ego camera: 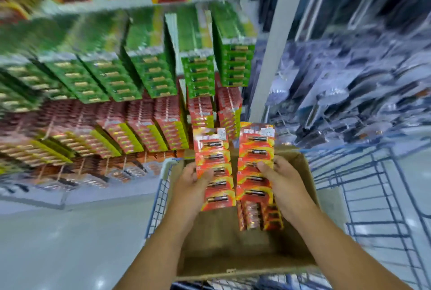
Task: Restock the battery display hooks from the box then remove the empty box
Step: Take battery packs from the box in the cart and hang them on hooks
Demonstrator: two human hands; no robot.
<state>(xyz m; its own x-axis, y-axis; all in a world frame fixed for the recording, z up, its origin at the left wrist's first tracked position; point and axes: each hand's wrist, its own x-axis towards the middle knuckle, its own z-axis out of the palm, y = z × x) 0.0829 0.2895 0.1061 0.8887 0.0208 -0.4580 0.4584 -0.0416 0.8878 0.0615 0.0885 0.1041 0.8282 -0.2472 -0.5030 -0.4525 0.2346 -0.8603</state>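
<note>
An open brown cardboard box (233, 240) sits in a blue wire cart. My left hand (191, 184) grips a long red-and-yellow strip of battery packs (213, 168) above the box. My right hand (282, 184) grips a second, similar battery strip (255, 161) just to the right of the first. A few more red battery packs (258, 217) stand inside the box under my right wrist. The display hooks ahead carry rows of green battery packs (154, 72) and, below them, red battery packs (144, 124). The picture is blurred.
The blue wire cart (377, 198) surrounds the box and stretches to the right. A white shelf upright (272, 61) separates the battery display from hooks of dark packaged goods (349, 68) on the right. Pale floor (58, 243) lies at lower left.
</note>
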